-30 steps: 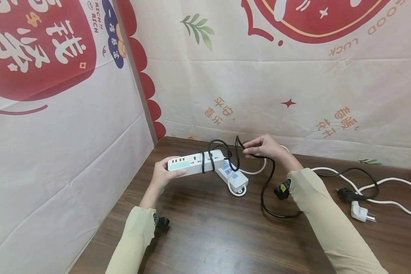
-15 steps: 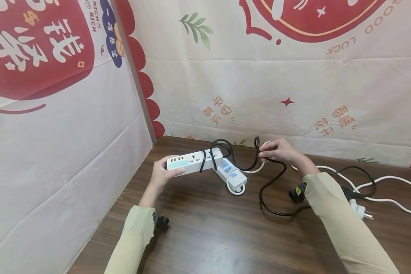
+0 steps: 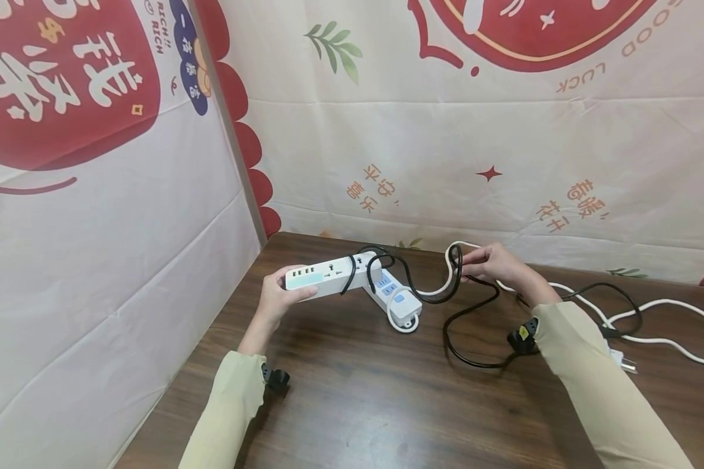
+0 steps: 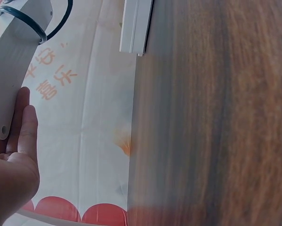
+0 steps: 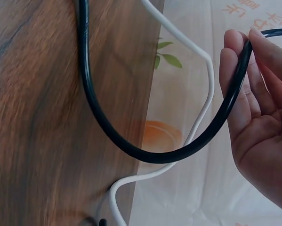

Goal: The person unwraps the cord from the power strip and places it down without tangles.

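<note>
My left hand [image 3: 278, 294] grips the left end of a white power strip [image 3: 322, 279], holding it tilted above the table. Black cord [image 3: 352, 273] loops round the strip's right half. Off to the right, my right hand [image 3: 495, 266] pinches the black cord between thumb and fingertips; the right wrist view shows the cord [image 5: 155, 157] hanging in a wide bend from that pinch. A second white power strip [image 3: 407, 306] with blue sockets lies on the table, partly behind the held one. In the left wrist view, fingers [image 4: 28, 127] lie along the underside of the held strip [image 4: 9, 80].
A white cord [image 3: 674, 342] snakes over the right side of the brown table [image 3: 352, 404], crossing black cord there. A white plug [image 3: 624, 361] lies partly behind the right sleeve. Printed cloth [image 3: 446, 163] hangs behind the table and along its left.
My right hand has moved right and slightly down, drawing the pinched black cord away from the strip. The loops on the strip have shifted and look looser. My left hand stays nearly still.
</note>
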